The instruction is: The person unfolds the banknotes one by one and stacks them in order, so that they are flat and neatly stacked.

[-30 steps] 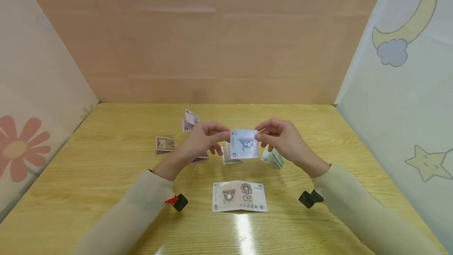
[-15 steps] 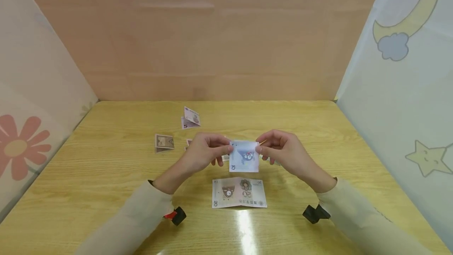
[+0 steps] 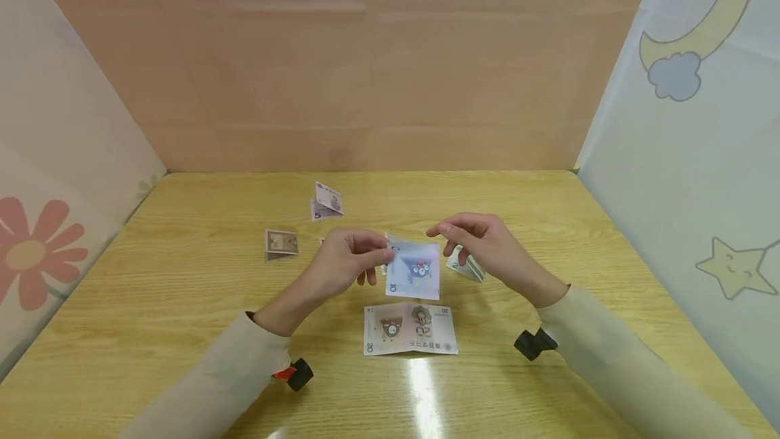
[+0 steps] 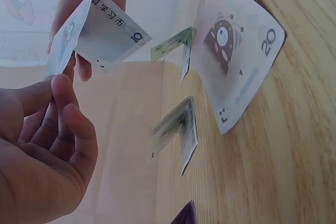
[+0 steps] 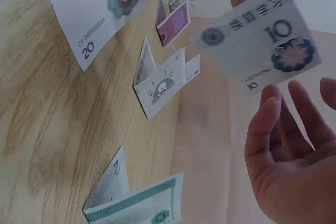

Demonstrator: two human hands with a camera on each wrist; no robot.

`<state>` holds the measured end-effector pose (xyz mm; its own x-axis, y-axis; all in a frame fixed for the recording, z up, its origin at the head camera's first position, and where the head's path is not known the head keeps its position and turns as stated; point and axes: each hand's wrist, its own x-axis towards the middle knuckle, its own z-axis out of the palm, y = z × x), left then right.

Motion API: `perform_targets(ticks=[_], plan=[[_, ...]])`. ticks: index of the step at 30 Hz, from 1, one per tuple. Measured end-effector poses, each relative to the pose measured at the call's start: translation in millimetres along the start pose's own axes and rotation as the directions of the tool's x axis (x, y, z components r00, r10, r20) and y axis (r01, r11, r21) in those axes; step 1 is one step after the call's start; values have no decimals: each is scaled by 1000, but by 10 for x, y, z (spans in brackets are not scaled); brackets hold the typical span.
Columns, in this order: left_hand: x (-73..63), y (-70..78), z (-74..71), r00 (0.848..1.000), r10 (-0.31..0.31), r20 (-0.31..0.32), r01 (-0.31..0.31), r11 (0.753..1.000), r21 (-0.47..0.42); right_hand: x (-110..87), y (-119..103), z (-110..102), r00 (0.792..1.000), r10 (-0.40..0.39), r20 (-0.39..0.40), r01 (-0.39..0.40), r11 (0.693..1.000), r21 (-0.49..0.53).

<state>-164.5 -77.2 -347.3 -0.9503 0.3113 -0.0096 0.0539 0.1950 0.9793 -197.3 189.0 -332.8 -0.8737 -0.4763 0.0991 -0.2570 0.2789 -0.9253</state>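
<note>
My left hand [image 3: 338,266] pinches the left edge of a blue play banknote [image 3: 414,273] marked 10. The note hangs above the table, folded in the middle; both of its halves show in the left wrist view. My right hand [image 3: 484,246] is just off the note's right side, its fingers loosely bent and nothing between them. In the right wrist view a gap separates the right fingertips from the note [image 5: 262,40]. Below, on the table, a 20 play banknote [image 3: 409,330] lies unfolded with a slight crease.
Behind the hands stand several folded play banknotes: a purple 5 note [image 3: 329,200], a brown note [image 3: 282,242] at left, and a green 2 note [image 3: 464,264] under the right hand. Another folded note [image 5: 164,85] is mostly hidden in the head view. Patterned sheets enclose the wooden table [image 3: 183,290].
Both hands have come down nearer with the folded 10 note. The right hand has then let go of it and moved slightly up and away; the left still holds it.
</note>
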Motion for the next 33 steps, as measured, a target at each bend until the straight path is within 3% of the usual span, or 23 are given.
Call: perform_targets(ticks=[7, 13, 26, 33], plan=[[-11, 9, -11, 1000, 2, 22, -2, 1000, 5, 93, 5, 78, 992, -20, 124, 18, 1000, 25], [-34, -4, -74, 1000, 0, -3, 0, 1000, 11, 87, 34, 48, 993, 53, 105, -52, 999, -17], [-122, -104, -190, 995, -84, -62, 86, 996, 18, -45, 106, -122, 986, 109, 126, -94, 988, -119], [-160, -163, -165, 992, -123, -12, 123, 991, 56, -127, 111, -115, 985, 124, 122, -102, 980, -170]])
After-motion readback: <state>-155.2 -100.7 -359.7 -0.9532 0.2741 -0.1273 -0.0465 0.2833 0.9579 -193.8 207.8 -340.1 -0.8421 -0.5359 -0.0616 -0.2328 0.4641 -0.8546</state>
